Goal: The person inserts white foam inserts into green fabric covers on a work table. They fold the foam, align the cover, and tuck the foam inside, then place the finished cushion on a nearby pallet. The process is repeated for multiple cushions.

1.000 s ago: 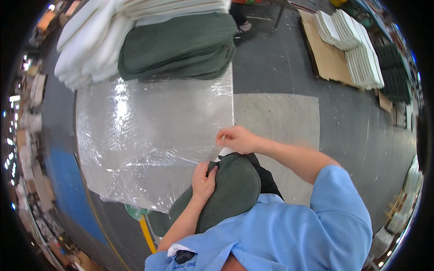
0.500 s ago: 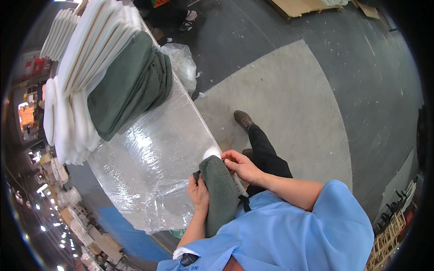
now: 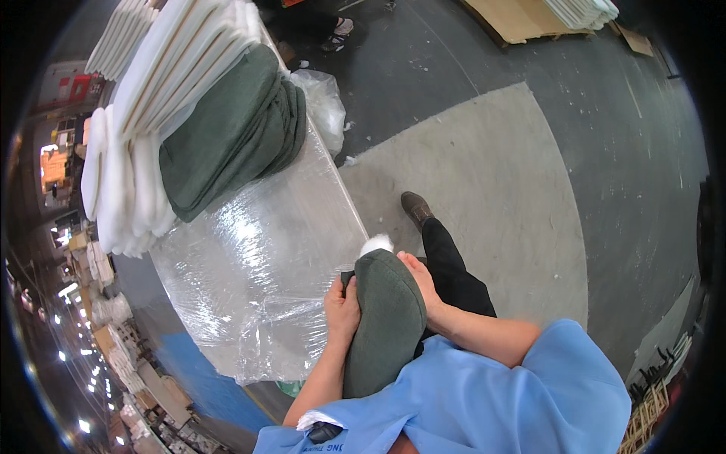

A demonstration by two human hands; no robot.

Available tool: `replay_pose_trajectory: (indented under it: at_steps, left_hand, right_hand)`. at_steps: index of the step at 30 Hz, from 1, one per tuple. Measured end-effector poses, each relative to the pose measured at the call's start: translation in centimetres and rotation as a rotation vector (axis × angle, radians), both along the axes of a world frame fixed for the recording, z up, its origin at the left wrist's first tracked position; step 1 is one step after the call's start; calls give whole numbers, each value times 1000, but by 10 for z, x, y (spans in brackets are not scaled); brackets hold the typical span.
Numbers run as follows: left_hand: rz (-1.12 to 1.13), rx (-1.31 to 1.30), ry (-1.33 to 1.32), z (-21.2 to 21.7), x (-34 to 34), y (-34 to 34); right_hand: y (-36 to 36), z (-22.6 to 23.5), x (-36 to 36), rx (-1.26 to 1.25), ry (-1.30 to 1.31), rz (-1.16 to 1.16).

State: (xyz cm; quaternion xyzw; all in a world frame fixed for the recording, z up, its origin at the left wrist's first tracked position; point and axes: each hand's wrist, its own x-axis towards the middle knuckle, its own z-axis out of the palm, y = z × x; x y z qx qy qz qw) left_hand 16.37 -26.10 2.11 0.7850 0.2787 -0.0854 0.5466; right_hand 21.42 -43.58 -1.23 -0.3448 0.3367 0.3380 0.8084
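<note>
Upright against my body stands a dark green fabric cushion cover (image 3: 384, 318), with a tuft of white fluffy filling (image 3: 376, 244) showing beyond its far end. My left hand (image 3: 342, 306) is closed on the cover's left edge, thumb on top, with a fold of the cloth above the fingers. Along the cover's right side lies my right hand (image 3: 420, 281), its fingers stretched out toward the far end; the fingertips are partly behind the cloth. The cover's near end disappears against my blue shirt.
A table wrapped in clear plastic film (image 3: 249, 265) stands at my left. On its far part lie a pile of green covers (image 3: 227, 144) and stacked white foam-like pads (image 3: 178, 68). A clear plastic bag (image 3: 321, 102) hangs by the table edge. Cardboard (image 3: 522, 19) lies on the floor far right.
My right hand has gone from pinching near the cover's far end to lying flat along its right side. The cover has turned its broad face up more. My left hand keeps its hold.
</note>
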Motion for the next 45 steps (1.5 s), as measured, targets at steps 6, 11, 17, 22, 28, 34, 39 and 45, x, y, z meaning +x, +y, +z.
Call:
replay_pose_trajectory:
  at_steps: [6,11,17,22,28,34,39,45]
  left_hand:
    - [-102,235,-15,4,15,-4]
    - [-50,304,-33,11,32,-12]
    - [-62,304,-93,1,49,-10]
    - [-96,276,-82,-7,58,-6]
    - [-97,222,-73,-9,64,-5]
    - [-146,260,-54,-9,75,-6]
    - [-164,256,-42,-9,83,-7]
    - [-195,199,-40,-7,92,-9]
  right_hand:
    - [6,-7,20,-70,68,5]
    - [4,-26,10,52,76,-23]
    - [-2,-33,-14,60,-73,55]
    - [1,-35,-27,17,28,113]
    - [5,-33,-33,-14,83,118]
    - [7,-30,-36,-21,102,105]
    - [8,-32,-41,-19,109,92]
    - [9,-35,-53,-30,136,86]
